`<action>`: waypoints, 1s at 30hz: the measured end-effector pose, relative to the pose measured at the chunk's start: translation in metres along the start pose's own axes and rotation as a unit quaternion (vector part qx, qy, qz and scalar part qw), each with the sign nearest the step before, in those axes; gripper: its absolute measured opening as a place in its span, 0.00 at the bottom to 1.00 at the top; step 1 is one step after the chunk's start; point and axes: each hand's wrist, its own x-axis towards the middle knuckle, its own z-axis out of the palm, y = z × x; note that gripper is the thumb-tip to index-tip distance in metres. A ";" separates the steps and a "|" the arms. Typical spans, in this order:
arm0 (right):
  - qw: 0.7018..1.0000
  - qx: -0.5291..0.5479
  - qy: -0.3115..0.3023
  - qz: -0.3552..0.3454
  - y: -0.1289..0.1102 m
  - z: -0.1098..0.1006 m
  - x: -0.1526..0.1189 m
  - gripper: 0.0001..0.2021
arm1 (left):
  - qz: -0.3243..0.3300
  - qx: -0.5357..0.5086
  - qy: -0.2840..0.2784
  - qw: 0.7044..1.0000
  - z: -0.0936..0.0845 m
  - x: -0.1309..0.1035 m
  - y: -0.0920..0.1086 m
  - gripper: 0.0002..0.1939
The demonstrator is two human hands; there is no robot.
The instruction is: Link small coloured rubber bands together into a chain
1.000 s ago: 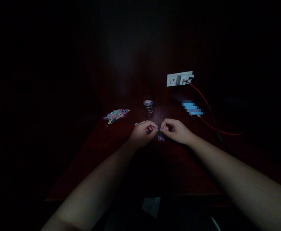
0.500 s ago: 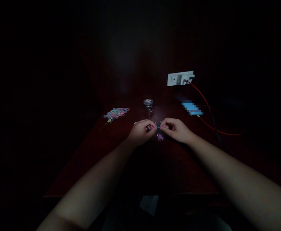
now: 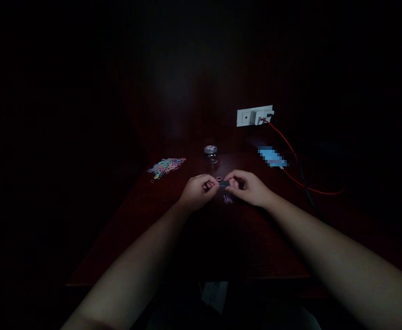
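Between my hands is a small blue band [image 3: 222, 185], its left end pinched by the fingertips of my left hand [image 3: 201, 189]. My right hand [image 3: 247, 187] is on the other side, its thumb and forefinger slightly apart near the band's right end. Just beyond the fingertips a pink ring-shaped band [image 3: 219, 178] lies on the dark red table [image 3: 249, 238]. A little bunch of purple bands [image 3: 228, 200] rests on the table just in front of the fingers.
A pile of coloured bands [image 3: 166, 167] lies at the back left. Behind my hands stands a clear lidded jar [image 3: 211, 155]. To the right are a pixelated blue phone-like object [image 3: 271, 156], a red cable [image 3: 285, 136] and a wall socket [image 3: 247, 117].
My right thumb and forefinger have parted from their pinch on the blue band. More of the pink ring now shows beyond the fingertips. The whole view has shifted slightly.
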 end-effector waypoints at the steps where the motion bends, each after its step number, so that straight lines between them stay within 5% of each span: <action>1: 1.000 0.000 -0.008 -0.001 -0.002 0.001 0.000 0.10 | 0.001 -0.005 -0.006 1.000 0.001 0.000 0.001 0.06; 11: 1.000 -0.030 0.001 0.000 0.002 0.000 0.001 0.08 | 0.011 0.010 -0.019 1.000 -0.012 -0.001 -0.001 0.06; 19: 1.000 -0.022 0.014 -0.007 0.011 -0.001 0.001 0.06 | -0.118 0.101 0.073 0.985 -0.055 -0.020 -0.042 0.09; 25: 0.999 -0.041 0.019 -0.011 0.011 -0.002 0.002 0.07 | -0.213 0.065 0.020 0.975 -0.059 -0.033 -0.064 0.12; 30: 0.999 -0.034 0.015 0.001 0.010 -0.001 0.002 0.07 | -0.222 0.023 -0.036 0.974 -0.065 -0.034 -0.067 0.12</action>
